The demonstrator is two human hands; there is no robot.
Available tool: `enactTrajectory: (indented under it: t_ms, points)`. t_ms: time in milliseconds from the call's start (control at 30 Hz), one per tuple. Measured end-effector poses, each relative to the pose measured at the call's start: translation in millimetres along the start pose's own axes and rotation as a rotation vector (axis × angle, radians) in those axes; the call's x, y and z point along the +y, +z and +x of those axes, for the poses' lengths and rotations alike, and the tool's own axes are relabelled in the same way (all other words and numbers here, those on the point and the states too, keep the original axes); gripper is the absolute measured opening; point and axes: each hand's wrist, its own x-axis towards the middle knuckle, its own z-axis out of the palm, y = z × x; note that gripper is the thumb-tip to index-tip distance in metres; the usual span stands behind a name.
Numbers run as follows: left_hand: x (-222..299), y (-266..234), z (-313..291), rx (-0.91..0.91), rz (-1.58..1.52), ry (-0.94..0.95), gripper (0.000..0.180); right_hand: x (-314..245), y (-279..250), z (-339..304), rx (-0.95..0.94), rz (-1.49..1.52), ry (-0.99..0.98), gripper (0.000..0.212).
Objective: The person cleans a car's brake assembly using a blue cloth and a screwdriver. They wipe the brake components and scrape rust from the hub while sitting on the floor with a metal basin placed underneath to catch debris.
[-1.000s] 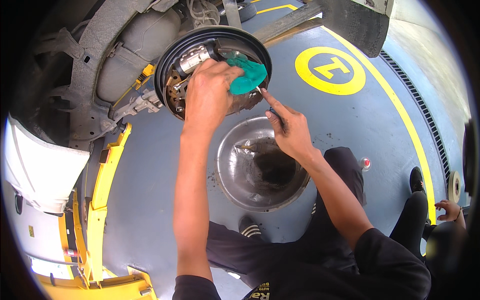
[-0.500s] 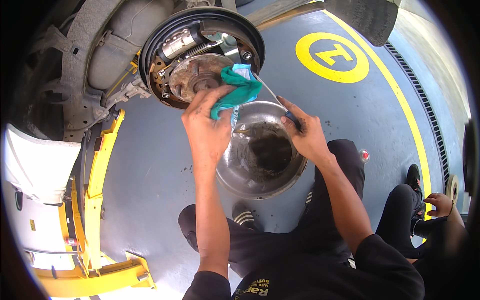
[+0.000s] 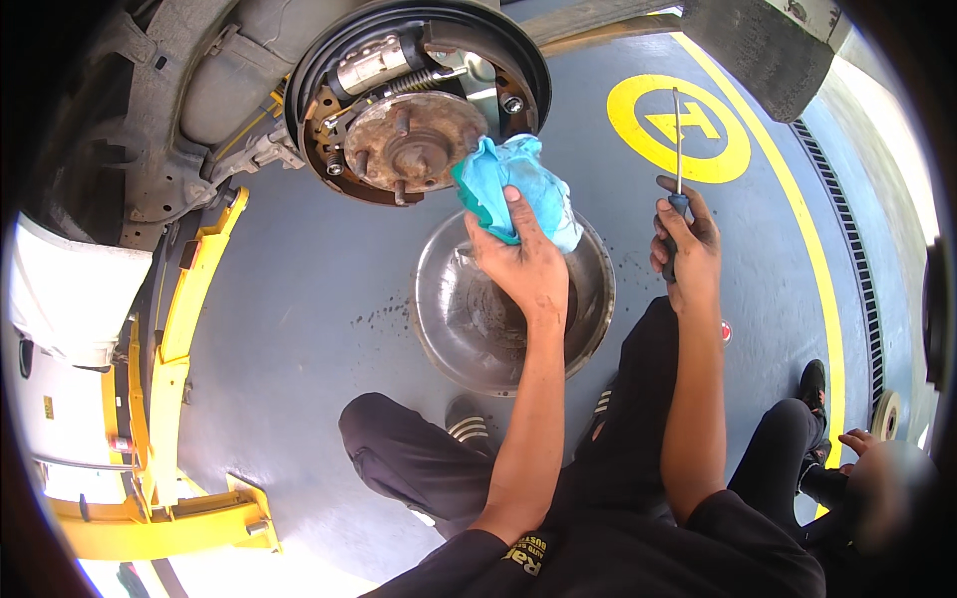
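My left hand [image 3: 528,261] grips a crumpled blue-green cloth [image 3: 513,184], just below and right of the rusty wheel hub [image 3: 429,125]. In my right hand [image 3: 690,239] is a screwdriver [image 3: 679,149] with a dark handle, its thin metal shaft pointing away from me. The screwdriver is held well apart from the brake. Around the hub sits an open drum brake assembly [image 3: 518,149], with a silver cylinder [image 3: 374,63], a coiled spring [image 3: 411,84] and brake shoes showing. Beneath the cloth, a round metal basin [image 3: 449,339] rests on the floor, its inside partly hidden by my left hand and forearm.
A yellow jack or stand [image 3: 179,379] rises at the left, beside the vehicle's underbody [image 3: 159,120]. At the lower right a co-worker's leg [image 3: 773,448] and hand are close by. Dark wet spots [image 3: 389,314] mark the blue floor near the basin. A black floor grate [image 3: 847,239] runs along the right.
My left hand has moved right with the cloth, away from the hub. My right hand has swung right and raised the screwdriver from beside the brake to point straight away from me.
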Motion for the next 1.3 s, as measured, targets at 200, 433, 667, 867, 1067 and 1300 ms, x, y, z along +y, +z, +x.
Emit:
enactTrajectory:
  t_ms: [200, 433, 667, 867, 1067, 1300]
  points:
    - [18, 62, 50, -0.167, 0.542, 0.455, 0.062, -5, 1, 0, -0.039, 0.091, 0.029, 0.041]
    - [16, 51, 46, -0.252, 0.658, 0.464, 0.081, -7, -9, -3, -0.043, 0.061, 0.046, 0.041]
    - [53, 42, 63, -0.409, 0.829, 0.293, 0.057, 1, -13, 3, -0.084, 0.069, 0.084, 0.040]
    - [39, 44, 69, -0.274, 0.522, 0.357, 0.052, 5, -7, 6, -0.144, 0.064, 0.110, 0.040]
    - [41, -1, 22, -0.085, 0.097, -0.002, 0.037, 9, -5, 11, -0.087, 0.067, 0.116, 0.037]
    - [-16, -25, -47, 0.152, -0.132, -0.356, 0.024, 9, -9, 12, -0.093, 0.050, 0.147, 0.039]
